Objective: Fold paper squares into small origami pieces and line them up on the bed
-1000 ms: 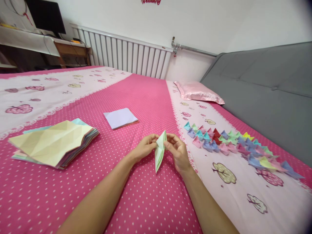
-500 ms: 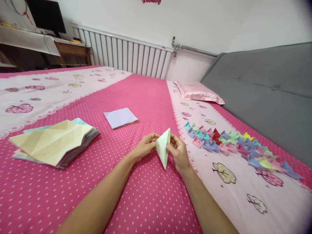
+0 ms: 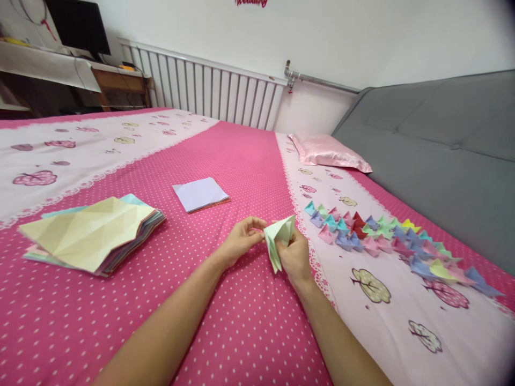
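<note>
A pale green folded paper (image 3: 277,238) is held above the pink bedspread in front of me, its layers partly spread apart. My right hand (image 3: 296,256) grips it from the right, with the thumb tucked in among the folds. On the other side, my left hand (image 3: 242,238) pinches the paper's left corner between thumb and fingertips. Rows of small folded paper boats (image 3: 374,233) in many colours stand to the right of my hands.
A stack of creased coloured sheets (image 3: 88,230) lies at the left, and a smaller pile of lilac-topped square paper (image 3: 201,194) lies farther back. A pink pillow (image 3: 328,151) rests by the grey headboard (image 3: 434,123). A white radiator (image 3: 209,86) lines the wall.
The pale green paper has gone from a flat diamond to a partly opened, bent shape. It has tilted and shifted slightly right; my right thumb has moved into its folds.
</note>
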Demonstrator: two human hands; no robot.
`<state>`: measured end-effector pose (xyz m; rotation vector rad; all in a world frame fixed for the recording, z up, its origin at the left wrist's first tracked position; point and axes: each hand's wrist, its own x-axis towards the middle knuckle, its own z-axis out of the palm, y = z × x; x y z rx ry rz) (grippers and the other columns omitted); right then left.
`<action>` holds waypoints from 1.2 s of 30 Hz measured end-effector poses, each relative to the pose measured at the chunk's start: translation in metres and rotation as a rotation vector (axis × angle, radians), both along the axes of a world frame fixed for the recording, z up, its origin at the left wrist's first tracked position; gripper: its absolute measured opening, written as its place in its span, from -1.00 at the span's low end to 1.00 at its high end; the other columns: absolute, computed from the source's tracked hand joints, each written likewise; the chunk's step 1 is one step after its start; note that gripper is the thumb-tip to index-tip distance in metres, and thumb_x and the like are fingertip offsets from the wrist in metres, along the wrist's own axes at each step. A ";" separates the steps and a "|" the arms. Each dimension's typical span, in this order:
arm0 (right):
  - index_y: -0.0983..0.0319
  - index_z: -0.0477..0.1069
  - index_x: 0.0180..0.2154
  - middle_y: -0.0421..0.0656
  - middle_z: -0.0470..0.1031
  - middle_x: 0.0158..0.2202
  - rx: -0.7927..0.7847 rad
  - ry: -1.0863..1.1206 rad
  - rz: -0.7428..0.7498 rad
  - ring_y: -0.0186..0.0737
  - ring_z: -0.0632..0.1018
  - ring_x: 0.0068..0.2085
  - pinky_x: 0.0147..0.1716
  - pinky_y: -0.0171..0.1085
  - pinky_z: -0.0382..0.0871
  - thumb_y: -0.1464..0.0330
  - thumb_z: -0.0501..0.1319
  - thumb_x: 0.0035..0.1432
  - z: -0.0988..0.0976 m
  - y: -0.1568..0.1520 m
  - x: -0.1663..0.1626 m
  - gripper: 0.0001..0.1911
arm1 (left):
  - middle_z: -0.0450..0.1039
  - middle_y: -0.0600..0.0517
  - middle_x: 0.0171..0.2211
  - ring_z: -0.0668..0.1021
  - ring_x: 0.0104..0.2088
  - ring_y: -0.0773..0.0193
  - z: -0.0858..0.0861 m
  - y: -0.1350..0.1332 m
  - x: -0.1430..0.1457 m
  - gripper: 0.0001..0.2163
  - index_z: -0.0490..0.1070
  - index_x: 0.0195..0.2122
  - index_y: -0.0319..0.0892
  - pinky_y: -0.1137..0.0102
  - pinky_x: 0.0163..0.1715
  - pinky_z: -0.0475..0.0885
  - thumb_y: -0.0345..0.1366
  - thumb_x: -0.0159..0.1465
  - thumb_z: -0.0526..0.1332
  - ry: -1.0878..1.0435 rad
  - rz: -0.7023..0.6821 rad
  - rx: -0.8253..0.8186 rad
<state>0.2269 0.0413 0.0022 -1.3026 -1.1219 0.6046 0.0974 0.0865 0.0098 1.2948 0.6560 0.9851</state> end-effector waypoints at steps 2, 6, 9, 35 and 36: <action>0.28 0.43 -0.41 -0.21 0.45 -0.55 0.000 -0.059 -0.099 -0.31 0.39 -0.55 -0.56 -0.34 0.28 0.25 0.27 -0.15 -0.002 0.001 0.002 -0.76 | 0.43 -0.05 -0.27 0.47 -0.31 0.33 0.001 -0.001 0.001 -0.77 0.40 -0.27 -0.26 0.40 -0.25 0.34 -0.32 0.03 0.29 0.010 -0.030 -0.017; 0.27 0.45 -0.33 -0.16 0.51 -0.45 0.003 -0.081 -0.159 -0.21 0.48 -0.45 -0.45 -0.29 0.35 0.28 0.26 -0.14 -0.001 0.000 0.004 -0.74 | 0.46 -0.10 -0.20 0.48 -0.19 0.25 0.006 -0.008 0.005 -0.70 0.43 -0.15 -0.24 0.38 -0.14 0.31 -0.25 0.09 0.25 0.000 -0.156 -0.034; 0.24 0.45 -0.26 -0.13 0.53 -0.37 0.024 -0.078 -0.172 -0.17 0.52 -0.38 -0.37 -0.25 0.37 0.31 0.24 -0.12 0.002 -0.001 0.005 -0.70 | 0.48 -0.09 -0.18 0.47 -0.15 0.20 0.009 -0.016 0.008 -0.66 0.43 -0.10 -0.19 0.36 -0.12 0.31 -0.18 0.12 0.21 -0.032 -0.213 -0.060; 0.15 0.52 -0.27 -0.15 0.43 -0.03 0.012 0.017 0.307 -0.17 0.39 0.04 0.07 -0.09 0.14 0.50 0.12 -0.05 0.001 0.004 0.013 -0.70 | 0.51 -0.07 -0.27 0.48 -0.38 0.33 0.005 -0.016 0.011 -0.68 0.48 -0.21 -0.26 0.45 -0.34 0.33 -0.52 0.00 0.12 -0.152 0.017 -0.301; 0.15 0.51 -0.26 -0.15 0.41 0.00 -0.017 0.049 0.322 -0.16 0.37 0.06 0.08 -0.09 0.13 0.48 0.12 -0.05 0.002 0.004 0.013 -0.70 | 0.51 -0.08 -0.26 0.48 -0.37 0.32 0.008 -0.016 0.009 -0.66 0.48 -0.20 -0.26 0.45 -0.33 0.33 -0.54 -0.02 0.12 -0.178 0.007 -0.320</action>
